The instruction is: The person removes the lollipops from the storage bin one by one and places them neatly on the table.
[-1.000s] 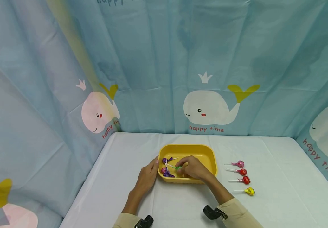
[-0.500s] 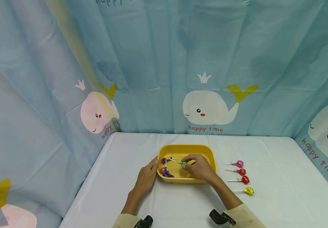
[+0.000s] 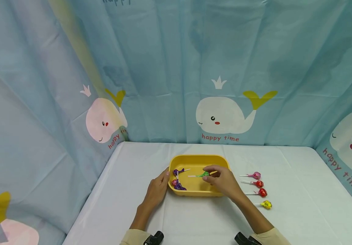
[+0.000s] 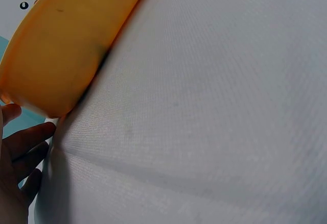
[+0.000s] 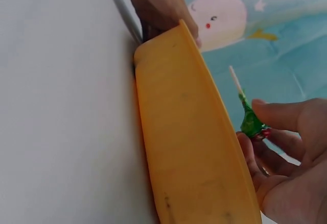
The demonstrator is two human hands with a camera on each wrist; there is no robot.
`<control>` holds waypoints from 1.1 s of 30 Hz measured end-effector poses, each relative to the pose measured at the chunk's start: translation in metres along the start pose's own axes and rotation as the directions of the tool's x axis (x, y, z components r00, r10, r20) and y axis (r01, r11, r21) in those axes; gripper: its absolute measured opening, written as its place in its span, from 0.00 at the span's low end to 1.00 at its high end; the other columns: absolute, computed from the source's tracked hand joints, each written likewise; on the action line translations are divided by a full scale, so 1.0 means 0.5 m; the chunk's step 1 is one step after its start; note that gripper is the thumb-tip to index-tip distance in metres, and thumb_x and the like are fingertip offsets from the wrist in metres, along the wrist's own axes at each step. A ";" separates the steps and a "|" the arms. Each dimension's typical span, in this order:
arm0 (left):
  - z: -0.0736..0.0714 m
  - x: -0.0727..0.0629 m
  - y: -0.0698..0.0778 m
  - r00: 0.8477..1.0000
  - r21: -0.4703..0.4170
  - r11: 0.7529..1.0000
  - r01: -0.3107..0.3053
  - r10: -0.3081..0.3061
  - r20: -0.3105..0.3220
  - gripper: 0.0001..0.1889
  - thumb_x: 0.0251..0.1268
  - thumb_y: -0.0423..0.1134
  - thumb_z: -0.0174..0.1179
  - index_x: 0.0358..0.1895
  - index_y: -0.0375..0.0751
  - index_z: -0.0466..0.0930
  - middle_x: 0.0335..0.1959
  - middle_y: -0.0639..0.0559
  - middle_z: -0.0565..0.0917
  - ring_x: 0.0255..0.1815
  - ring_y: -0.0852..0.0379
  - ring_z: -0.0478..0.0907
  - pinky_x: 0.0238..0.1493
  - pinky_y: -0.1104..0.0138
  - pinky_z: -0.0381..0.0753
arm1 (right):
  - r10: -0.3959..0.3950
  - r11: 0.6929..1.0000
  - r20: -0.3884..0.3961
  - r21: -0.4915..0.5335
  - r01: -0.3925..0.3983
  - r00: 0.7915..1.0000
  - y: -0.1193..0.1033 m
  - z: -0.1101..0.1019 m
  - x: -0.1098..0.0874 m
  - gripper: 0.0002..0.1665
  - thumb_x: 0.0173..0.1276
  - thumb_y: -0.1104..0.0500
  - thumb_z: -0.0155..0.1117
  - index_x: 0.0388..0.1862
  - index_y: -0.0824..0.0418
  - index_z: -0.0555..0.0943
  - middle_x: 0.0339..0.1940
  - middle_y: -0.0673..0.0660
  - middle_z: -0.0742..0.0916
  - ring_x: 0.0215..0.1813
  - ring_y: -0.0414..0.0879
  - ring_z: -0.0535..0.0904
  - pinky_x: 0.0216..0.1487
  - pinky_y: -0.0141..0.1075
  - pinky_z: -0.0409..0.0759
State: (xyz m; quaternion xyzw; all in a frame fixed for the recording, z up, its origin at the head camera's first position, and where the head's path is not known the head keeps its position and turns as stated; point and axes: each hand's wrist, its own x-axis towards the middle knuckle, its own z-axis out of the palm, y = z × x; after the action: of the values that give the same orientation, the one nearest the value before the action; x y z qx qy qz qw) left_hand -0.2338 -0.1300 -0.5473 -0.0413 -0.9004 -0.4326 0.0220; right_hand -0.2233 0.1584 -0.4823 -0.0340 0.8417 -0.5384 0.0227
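My right hand (image 3: 225, 181) pinches a green-wrapped lollipop (image 3: 205, 174) between thumb and fingers, over the right part of a yellow tray (image 3: 197, 193). The white stick points left in the head view; in the right wrist view the green lollipop (image 5: 250, 123) shows above the tray's rim, with a bit of red on its wrapper. My left hand (image 3: 156, 190) rests against the tray's left end, its thumb at the rim. In the left wrist view the left fingers (image 4: 31, 138) lie fairly straight by the tray's outer wall (image 4: 61, 55). Inside, at the left, lie purple-wrapped lollipops (image 3: 179, 186) and a pinkish-red one (image 3: 174, 182).
Right of the tray, several lollipops lie in a column on the white table (image 3: 127, 190): a pink one (image 3: 256, 175) farthest back, red ones (image 3: 262, 192), and a yellow one (image 3: 266, 204) nearest. A blue whale-print curtain (image 3: 163, 85) stands behind the table.
My right hand has moved right within the tray, lifting the green lollipop away from the others; its stick has swung to nearly level. The left hand stays at the tray's left end.
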 end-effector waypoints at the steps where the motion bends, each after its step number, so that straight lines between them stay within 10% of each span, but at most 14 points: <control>1: 0.000 0.000 0.000 1.000 -0.003 1.000 -0.002 0.002 0.001 0.33 0.87 0.63 0.38 0.82 0.51 0.67 0.78 0.51 0.73 0.78 0.42 0.71 0.79 0.44 0.68 | 0.002 1.000 -0.009 -0.007 -0.002 1.000 0.001 -0.004 -0.004 0.15 0.67 0.55 0.79 0.52 0.54 0.91 0.45 0.50 0.91 0.41 0.48 0.86 0.41 0.35 0.88; 33: 0.000 -0.003 -0.004 1.000 -0.022 1.000 -0.012 0.012 0.006 0.34 0.87 0.63 0.38 0.82 0.49 0.66 0.78 0.50 0.73 0.79 0.41 0.70 0.79 0.44 0.67 | 0.037 0.998 -0.191 -0.036 -0.045 0.981 0.070 -0.153 -0.133 0.27 0.68 0.47 0.79 0.62 0.56 0.87 0.57 0.57 0.88 0.47 0.37 0.87 0.45 0.29 0.87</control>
State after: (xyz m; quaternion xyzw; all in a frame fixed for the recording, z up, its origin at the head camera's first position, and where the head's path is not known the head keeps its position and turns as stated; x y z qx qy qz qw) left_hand -0.2328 -0.1314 -0.5487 -0.0481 -0.8954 -0.4420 0.0216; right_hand -0.1640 0.2475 -0.4818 0.0346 0.8512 -0.5215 -0.0474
